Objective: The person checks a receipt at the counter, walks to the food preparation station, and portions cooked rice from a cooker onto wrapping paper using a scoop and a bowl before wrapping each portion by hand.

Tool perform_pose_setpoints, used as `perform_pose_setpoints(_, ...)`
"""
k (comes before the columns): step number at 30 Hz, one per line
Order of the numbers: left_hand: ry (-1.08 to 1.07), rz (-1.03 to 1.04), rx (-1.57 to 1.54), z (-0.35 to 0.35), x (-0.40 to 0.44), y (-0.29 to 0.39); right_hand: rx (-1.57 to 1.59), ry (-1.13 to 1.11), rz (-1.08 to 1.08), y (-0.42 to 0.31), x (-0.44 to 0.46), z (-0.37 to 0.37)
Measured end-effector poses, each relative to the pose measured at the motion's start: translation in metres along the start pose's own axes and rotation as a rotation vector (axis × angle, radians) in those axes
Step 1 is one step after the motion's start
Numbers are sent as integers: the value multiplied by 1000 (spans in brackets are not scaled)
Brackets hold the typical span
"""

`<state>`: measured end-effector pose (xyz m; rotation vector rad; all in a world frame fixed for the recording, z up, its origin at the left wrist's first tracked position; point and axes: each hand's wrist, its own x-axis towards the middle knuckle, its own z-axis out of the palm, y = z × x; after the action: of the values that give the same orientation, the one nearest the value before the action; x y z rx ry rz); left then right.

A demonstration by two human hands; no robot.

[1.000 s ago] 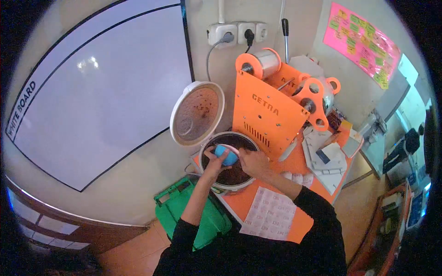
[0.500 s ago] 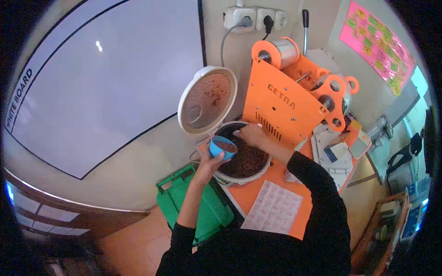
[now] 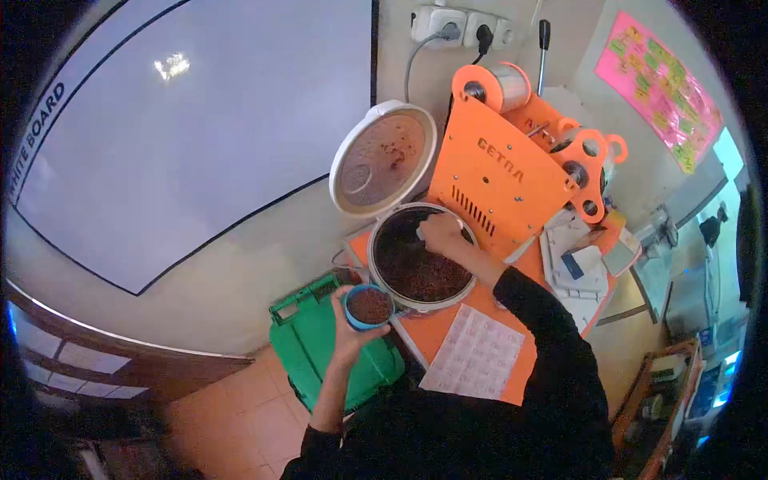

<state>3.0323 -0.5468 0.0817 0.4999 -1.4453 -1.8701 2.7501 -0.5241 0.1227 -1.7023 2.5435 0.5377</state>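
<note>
My left hand (image 3: 352, 330) is wrapped round a blue cup (image 3: 350, 304) filled with dark reddish-brown cooked grain (image 3: 370, 306). The cup is upright in front of and left of a white rice cooker (image 3: 379, 282), apart from it. Inside the open cooker lies more of the dark grain (image 3: 416, 268). My right hand (image 3: 442, 234) reaches over the cooker's far right rim with its fingers closed. A small pale end shows at the fingers, but most of what they hold is hidden. The cooker's lid (image 3: 384, 160) stands raised, with brown residue inside.
An orange sealing machine (image 3: 500, 188) stands behind the cooker. A printed paper sheet (image 3: 474, 352) lies on the orange table (image 3: 436, 330). A green lidded bin (image 3: 332, 364) stands at the lower left. White trays (image 3: 574, 260) are on the right.
My left hand has drawn the cup down and left, away from the cooker, and levelled it. My right hand stays over the cooker. The view has shifted slightly.
</note>
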Motion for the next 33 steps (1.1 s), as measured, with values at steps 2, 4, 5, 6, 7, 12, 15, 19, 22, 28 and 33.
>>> perform_pose_setpoints(2, -22, 13, 22, -5, -15, -17, 125, 129, 89, -3, -8, 7)
perform_pose_setpoints(4, -99, -184, -21, 4, -27, -17, 128, 126, 131, -8, -7, 13)
perform_pose_setpoints(5, -115, -148, -103, 9, -31, -18, 134, 124, 176, -10, -7, 17)
perform_pose_setpoints(6, -117, -152, -107, 12, -31, -16, 132, 120, 179, -12, -9, 14)
perform_pose_setpoints(7, -118, -123, -78, 15, -32, -15, 179, 119, 203, -16, -16, 15)
perform_pose_setpoints(12, -147, -179, -231, 14, -32, -13, 230, 142, 148, -43, -36, 7)
perform_pose_setpoints(15, -152, -177, -214, 9, -34, -19, 230, 25, 101, -52, -39, 1)
perform_pose_setpoints(19, -166, -172, -222, 5, -31, -21, 223, 4, 94, -65, -53, -11)
perform_pose_setpoints(22, -161, -171, -250, 3, -33, -31, 224, 178, 54, -68, -62, -8)
perform_pose_setpoints(28, -194, -119, -226, -3, -26, -24, 114, 169, -28, -23, -55, -28)
perform_pose_setpoints(33, -289, -185, -133, -15, -22, -31, -74, 164, -306, 24, -2, 1)
